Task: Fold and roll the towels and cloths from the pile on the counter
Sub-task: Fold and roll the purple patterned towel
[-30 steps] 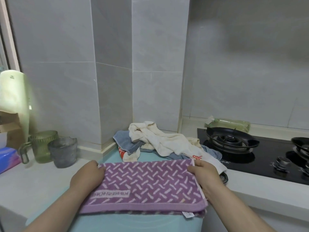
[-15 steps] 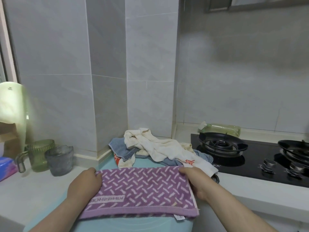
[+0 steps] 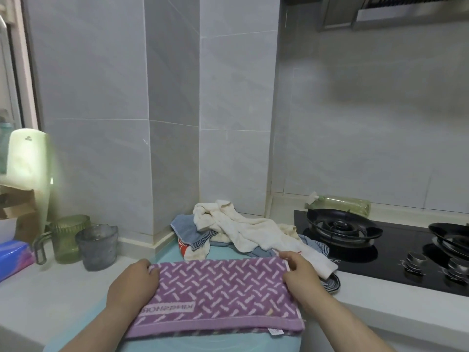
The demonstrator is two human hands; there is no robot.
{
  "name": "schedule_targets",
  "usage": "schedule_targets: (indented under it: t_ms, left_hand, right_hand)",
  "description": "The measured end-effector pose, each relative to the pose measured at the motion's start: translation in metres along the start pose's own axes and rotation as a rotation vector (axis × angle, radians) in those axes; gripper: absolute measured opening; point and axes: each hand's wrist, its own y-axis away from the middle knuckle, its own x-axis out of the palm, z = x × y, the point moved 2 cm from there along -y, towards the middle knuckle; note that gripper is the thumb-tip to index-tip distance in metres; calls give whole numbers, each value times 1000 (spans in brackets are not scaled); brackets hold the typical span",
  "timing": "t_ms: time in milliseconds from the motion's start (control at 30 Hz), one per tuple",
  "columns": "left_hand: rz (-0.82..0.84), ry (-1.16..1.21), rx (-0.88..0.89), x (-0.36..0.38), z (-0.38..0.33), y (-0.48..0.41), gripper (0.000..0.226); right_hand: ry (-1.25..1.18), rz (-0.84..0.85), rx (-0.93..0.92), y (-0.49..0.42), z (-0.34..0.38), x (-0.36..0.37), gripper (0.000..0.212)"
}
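Head view, and the purple towel [image 3: 215, 298] lies folded flat on the teal mat [image 3: 198, 345] on the table [image 3: 50, 288], right in front of the person. Its long axis runs left to right, straight across the body, one end to each hand. The left hand [image 3: 132, 283] grips the far left corner with its fingers curled over the edge. The right hand [image 3: 299, 273] pinches the far right corner. Neither is nearer; they share it evenly. I'd judge the next fold or roll turns on that crosswise lie.

Just beyond the far edge sits the pile [image 3: 241, 229], cream over blue, closer to the right hand.

Writing: a woven band near the left end, upside down from here, looks like "KINGSHORE". The small white tag [image 3: 275, 332] at the near right corner is too small to read.
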Motion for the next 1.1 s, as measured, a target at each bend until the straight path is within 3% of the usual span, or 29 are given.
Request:
schedule_targets:
  t_ms: [100, 167, 267, 367, 500, 767, 933, 1100]
  left_hand:
    - [1, 7, 10, 0, -1, -1, 27]
    - [13, -9, 10, 1, -2, -1, 30]
    - [67, -86, 3, 1, -6, 0, 35]
    - [130, -107, -7, -1, -8, 1, 36]
    - [172, -22, -7, -4, -2, -2, 21]
    - [467, 384, -169, -26, -11, -10, 12]
    - [228, 800, -179, -45, -21, 8, 7]
    - [167, 895, -183, -67, -26, 26, 17]
  right_hand:
    - [450, -55, -179, 3, 0, 0, 49]
    - [631, -46, -192, 0, -3, 2, 51]
    - [730, -46, -141, -8, -5, 5, 49]
    - [770, -44, -101, -16, 0, 4, 34]
    - [734, -40, -91, -23, 3, 0, 16]
    - [565, 18, -12, -28, 3, 0, 13]
    - [290, -24, -104, -11, 17, -6, 14]
    - [180, -106, -199, 11, 36, -8, 16]
